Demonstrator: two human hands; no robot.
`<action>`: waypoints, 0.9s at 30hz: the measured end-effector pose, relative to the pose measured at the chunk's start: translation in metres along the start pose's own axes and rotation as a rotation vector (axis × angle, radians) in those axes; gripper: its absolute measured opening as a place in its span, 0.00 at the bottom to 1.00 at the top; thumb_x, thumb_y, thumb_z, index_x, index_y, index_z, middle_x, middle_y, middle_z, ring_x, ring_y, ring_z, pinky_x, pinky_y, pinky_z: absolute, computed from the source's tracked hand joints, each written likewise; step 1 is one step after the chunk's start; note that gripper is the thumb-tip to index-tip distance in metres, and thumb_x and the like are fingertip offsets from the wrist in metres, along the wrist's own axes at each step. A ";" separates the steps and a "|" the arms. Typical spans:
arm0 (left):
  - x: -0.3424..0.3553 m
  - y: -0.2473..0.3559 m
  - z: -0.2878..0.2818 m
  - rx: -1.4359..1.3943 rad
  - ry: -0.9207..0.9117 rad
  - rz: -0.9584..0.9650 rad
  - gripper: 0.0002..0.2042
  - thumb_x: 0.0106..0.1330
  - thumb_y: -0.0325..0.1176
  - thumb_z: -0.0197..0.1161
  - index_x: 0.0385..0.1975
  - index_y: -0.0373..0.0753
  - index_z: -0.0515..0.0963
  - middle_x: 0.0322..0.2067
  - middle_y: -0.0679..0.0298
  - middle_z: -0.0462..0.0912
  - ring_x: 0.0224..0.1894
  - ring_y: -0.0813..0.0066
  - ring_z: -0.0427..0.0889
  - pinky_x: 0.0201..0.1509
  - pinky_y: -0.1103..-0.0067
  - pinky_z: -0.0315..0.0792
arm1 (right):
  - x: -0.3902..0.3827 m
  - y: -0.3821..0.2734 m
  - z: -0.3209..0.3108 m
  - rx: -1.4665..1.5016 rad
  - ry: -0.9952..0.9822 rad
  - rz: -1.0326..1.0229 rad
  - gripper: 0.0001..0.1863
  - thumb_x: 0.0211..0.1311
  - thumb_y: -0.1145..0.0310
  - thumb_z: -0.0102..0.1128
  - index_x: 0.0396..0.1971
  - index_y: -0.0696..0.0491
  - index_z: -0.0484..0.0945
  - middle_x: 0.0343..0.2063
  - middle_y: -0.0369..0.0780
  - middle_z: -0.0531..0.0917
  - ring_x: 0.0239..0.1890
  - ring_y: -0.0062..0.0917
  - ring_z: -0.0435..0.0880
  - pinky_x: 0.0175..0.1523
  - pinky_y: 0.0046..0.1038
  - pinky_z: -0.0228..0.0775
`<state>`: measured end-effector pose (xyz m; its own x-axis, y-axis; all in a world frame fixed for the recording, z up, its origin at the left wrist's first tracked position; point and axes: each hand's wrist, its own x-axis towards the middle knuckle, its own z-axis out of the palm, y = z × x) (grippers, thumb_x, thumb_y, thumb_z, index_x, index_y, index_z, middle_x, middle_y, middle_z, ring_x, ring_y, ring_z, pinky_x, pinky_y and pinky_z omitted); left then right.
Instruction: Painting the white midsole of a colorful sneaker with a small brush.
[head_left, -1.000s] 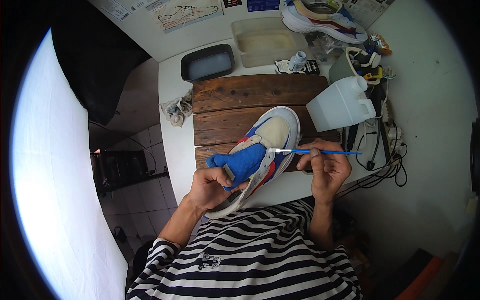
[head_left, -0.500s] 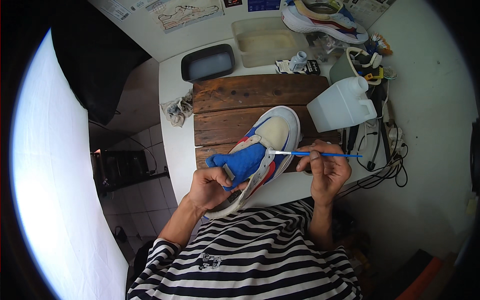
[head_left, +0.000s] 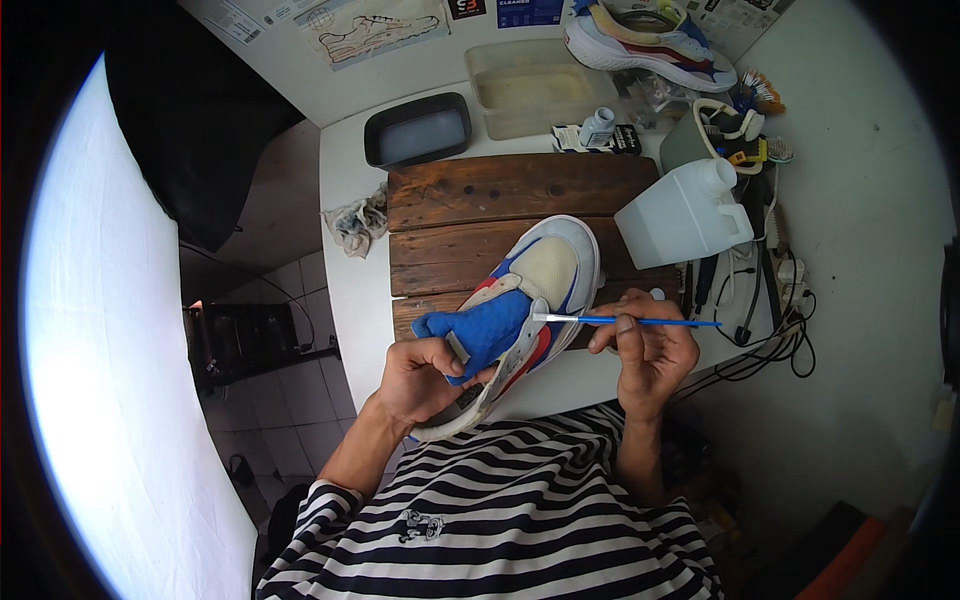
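Note:
A sneaker (head_left: 548,268) with a cream toe, red and blue panels and no laces rests with its toe end over the wooden board, heel toward me. My left hand (head_left: 420,378) is closed on its blue tongue (head_left: 482,330), thumb on top near a small pale label, the other fingers partly hidden beneath. In my right hand (head_left: 648,352), a thin blue paintbrush (head_left: 630,321) is pinched between thumb and fingers. Its pale bristles meet the light eyelet strip (head_left: 530,340) beside the tongue.
Beyond the wooden board (head_left: 450,190) are a dark tray (head_left: 418,132), a clear plastic tub (head_left: 530,90) and a small bottle (head_left: 597,127). A white jug (head_left: 680,215) stands right, near cables (head_left: 790,330). A crumpled rag (head_left: 356,222) lies left; another sneaker (head_left: 650,50) sits at the back.
The brush's handle end has dipped slightly, and its bristles have shifted a little down along the eyelet strip. My left hand keeps its hold on the tongue.

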<state>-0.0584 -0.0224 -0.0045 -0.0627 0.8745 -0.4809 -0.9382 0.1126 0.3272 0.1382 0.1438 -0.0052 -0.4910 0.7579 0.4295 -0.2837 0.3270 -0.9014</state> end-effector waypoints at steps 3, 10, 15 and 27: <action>0.002 -0.003 -0.018 -0.017 -0.065 0.002 0.13 0.49 0.24 0.54 0.33 0.24 0.80 0.45 0.48 0.80 0.53 0.60 0.79 0.57 0.66 0.76 | -0.001 -0.001 0.001 0.019 0.021 0.047 0.05 0.69 0.77 0.54 0.40 0.62 0.73 0.26 0.49 0.84 0.20 0.22 0.82 0.47 0.25 0.75; -0.001 0.000 -0.002 -0.021 -0.019 -0.002 0.16 0.50 0.24 0.54 0.38 0.25 0.80 0.47 0.50 0.80 0.53 0.61 0.78 0.57 0.66 0.75 | -0.003 -0.002 0.001 -0.008 -0.010 0.033 0.03 0.69 0.77 0.54 0.39 0.60 0.74 0.23 0.46 0.85 0.22 0.21 0.82 0.53 0.29 0.69; 0.002 0.000 -0.015 -0.022 -0.093 -0.012 0.17 0.50 0.24 0.54 0.40 0.25 0.79 0.49 0.51 0.79 0.53 0.62 0.78 0.57 0.66 0.75 | -0.003 -0.001 0.001 -0.003 0.004 0.016 0.03 0.69 0.76 0.54 0.38 0.59 0.74 0.24 0.46 0.85 0.23 0.21 0.82 0.56 0.32 0.67; 0.001 0.000 -0.009 -0.011 -0.068 -0.006 0.20 0.50 0.25 0.54 0.44 0.25 0.78 0.49 0.51 0.79 0.53 0.63 0.78 0.58 0.66 0.75 | -0.003 0.000 0.002 -0.023 -0.043 -0.062 0.03 0.69 0.75 0.55 0.38 0.58 0.74 0.25 0.45 0.86 0.23 0.19 0.82 0.53 0.31 0.66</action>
<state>-0.0620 -0.0262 -0.0122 -0.0345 0.9039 -0.4264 -0.9420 0.1130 0.3159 0.1384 0.1403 -0.0065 -0.5085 0.7110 0.4857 -0.2959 0.3855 -0.8740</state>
